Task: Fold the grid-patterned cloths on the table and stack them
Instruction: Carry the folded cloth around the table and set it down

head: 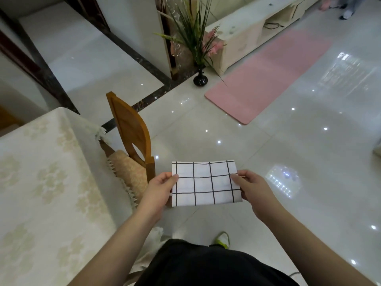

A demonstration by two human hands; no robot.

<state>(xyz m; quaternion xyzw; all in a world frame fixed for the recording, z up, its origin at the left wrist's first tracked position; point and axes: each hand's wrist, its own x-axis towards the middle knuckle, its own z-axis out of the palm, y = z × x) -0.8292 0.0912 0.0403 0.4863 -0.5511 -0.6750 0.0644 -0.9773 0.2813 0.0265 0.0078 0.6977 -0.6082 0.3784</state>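
A white cloth with a black grid pattern [206, 183] is folded into a small flat rectangle and held in the air above the floor, to the right of the table. My left hand [158, 189] pinches its left edge, thumb on top. My right hand [250, 187] pinches its right edge in the same way. The table [41, 182], covered with a cream flowered tablecloth, lies at the left; no other grid cloth shows on the part of it in view.
A wooden chair [132, 137] with a tan cushion stands tucked against the table's right side, close to my left hand. On the glossy tiled floor lie a pink mat [268, 77] and a black vase with a plant [200, 78]. A low cream cabinet [247, 32] stands behind.
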